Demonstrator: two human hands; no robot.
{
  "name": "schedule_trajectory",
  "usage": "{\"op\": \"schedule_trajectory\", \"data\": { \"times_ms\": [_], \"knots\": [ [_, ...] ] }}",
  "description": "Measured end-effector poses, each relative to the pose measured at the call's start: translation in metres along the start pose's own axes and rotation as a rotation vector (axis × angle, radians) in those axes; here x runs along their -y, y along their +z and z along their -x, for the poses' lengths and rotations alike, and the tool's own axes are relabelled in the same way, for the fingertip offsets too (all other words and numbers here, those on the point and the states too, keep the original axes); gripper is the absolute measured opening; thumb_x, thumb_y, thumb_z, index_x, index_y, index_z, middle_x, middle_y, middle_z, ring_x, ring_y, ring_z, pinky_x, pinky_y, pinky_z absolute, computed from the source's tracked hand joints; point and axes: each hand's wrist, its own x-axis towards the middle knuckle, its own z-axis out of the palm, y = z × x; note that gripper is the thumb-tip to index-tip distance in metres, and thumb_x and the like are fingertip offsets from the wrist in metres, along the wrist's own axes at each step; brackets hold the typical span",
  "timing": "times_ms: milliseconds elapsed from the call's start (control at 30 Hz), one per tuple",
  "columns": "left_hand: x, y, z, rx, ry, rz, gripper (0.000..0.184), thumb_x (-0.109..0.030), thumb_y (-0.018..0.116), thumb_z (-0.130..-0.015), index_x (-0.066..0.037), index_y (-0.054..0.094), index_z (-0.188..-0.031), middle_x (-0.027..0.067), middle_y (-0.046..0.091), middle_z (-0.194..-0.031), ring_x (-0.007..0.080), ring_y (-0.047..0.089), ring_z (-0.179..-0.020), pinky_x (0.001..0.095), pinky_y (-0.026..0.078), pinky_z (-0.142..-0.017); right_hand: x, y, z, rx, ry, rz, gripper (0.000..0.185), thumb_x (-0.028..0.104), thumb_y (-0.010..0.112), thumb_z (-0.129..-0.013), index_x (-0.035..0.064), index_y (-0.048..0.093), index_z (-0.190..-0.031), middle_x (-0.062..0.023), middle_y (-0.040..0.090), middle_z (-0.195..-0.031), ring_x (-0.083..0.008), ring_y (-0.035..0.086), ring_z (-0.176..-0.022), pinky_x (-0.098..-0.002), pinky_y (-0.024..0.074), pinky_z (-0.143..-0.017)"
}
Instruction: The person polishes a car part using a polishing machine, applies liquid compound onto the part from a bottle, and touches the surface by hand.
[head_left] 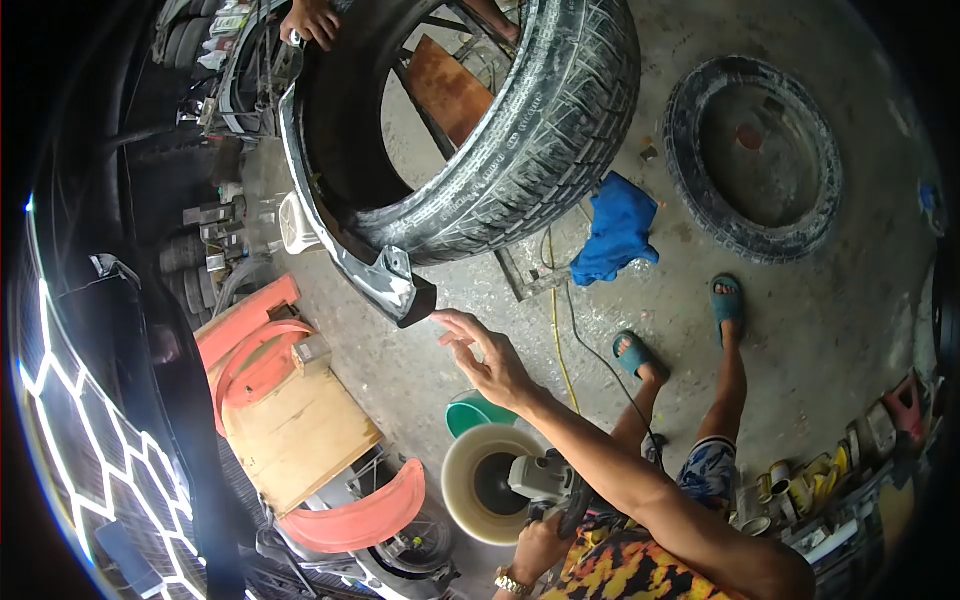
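My left hand [540, 550], with a gold watch on its wrist, is wrapped round the handle of a grey power polisher [540, 478] at the bottom centre. The polisher's round cream pad [460, 480] faces up. My right hand [485, 370] reaches forward with its fingers apart and holds nothing. Its fingertips are close to the lower end of a long, curved glossy panel [375, 283]; whether they touch is unclear. This panel runs along the side of a large black tyre [540, 150]. Another person's hand [312, 22] rests at the panel's upper end.
A second tyre [825, 205] lies on the floor at right. A blue cloth [615, 230] hangs below the large tyre. Cables cross the floor. Red curved panels [360, 515], cardboard [305, 430] and a green bucket [475, 412] are at left. Tape rolls and tools line the lower right.
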Motion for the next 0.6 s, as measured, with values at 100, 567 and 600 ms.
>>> {"op": "schedule_trajectory", "data": {
  "times_ms": [100, 567, 600],
  "knots": [
    [-0.007, -0.005, -0.001, -0.002, 0.011, 0.014, 0.038, -0.036, 0.071, -0.076, -0.007, 0.062, -0.1, 0.0205, 0.065, -0.072, 0.0398, 0.065, -0.074, 0.0475, 0.052, -0.068, 0.003, 0.004, -0.002, -0.098, 0.051, -0.117, 0.046, 0.0, 0.05, -0.092, 0.0065, 0.043, -0.137, -0.013, 0.058, -0.128, -0.0225, 0.066, -0.098, -0.032, 0.0522, -0.081],
    [-0.001, 0.014, -0.017, 0.101, 0.015, -0.004, 0.047, -0.031, 0.074, -0.073, -0.003, 0.061, -0.109, 0.0215, 0.067, -0.079, 0.039, 0.065, -0.076, 0.0474, 0.053, -0.07, -0.007, 0.012, -0.047, -0.237, 0.143, -0.317, 0.03, 0.032, 0.062, -0.093, 0.0041, 0.052, -0.096, -0.003, 0.057, -0.078, -0.0108, 0.058, -0.065, -0.0249, 0.0456, -0.051],
    [-0.001, 0.016, -0.018, 0.076, 0.021, -0.002, 0.045, -0.031, 0.074, -0.074, -0.005, 0.062, -0.109, 0.0218, 0.067, -0.078, 0.0391, 0.065, -0.076, 0.0473, 0.052, -0.069, -0.005, 0.008, -0.047, -0.187, 0.235, -0.482, 0.027, 0.031, 0.061, -0.094, 0.0049, 0.052, -0.096, -0.0029, 0.058, -0.081, -0.0095, 0.058, -0.063, -0.0223, 0.0439, -0.048]
  ]
}}
